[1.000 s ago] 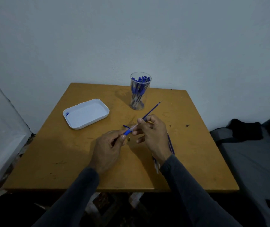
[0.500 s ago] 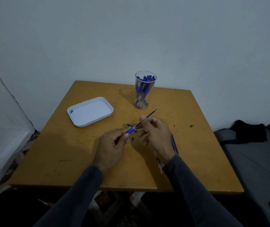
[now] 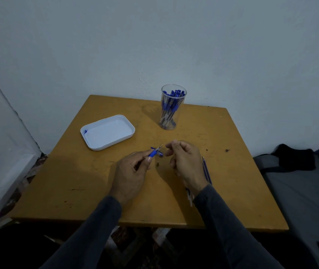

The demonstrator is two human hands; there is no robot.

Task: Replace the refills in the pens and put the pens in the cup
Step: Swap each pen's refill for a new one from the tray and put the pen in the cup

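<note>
My left hand [image 3: 133,171] pinches a pen [image 3: 154,152] by its blue grip, with the short refill tip pointing up and right. My right hand [image 3: 184,162] hovers just right of that tip, fingers loosely curled, thumb and forefinger apart, holding nothing I can see. A small dark nozzle piece [image 3: 157,163] lies on the table between my hands, and a blue cap [image 3: 160,154] lies behind the pen. Several blue refills [image 3: 206,169] and some white ends [image 3: 189,197] show beside my right wrist. The clear cup [image 3: 173,107] holds several blue pens.
A white tray [image 3: 108,132] with one small blue piece in its corner sits at the back left of the yellow wooden table [image 3: 77,181]. A wall stands close behind the cup. A dark grey bed with black cloth [image 3: 294,158] is on the right.
The long refill that stuck out of the pen has slid into the barrel; only a short tip shows. My right hand has let go of it and drawn slightly right.
</note>
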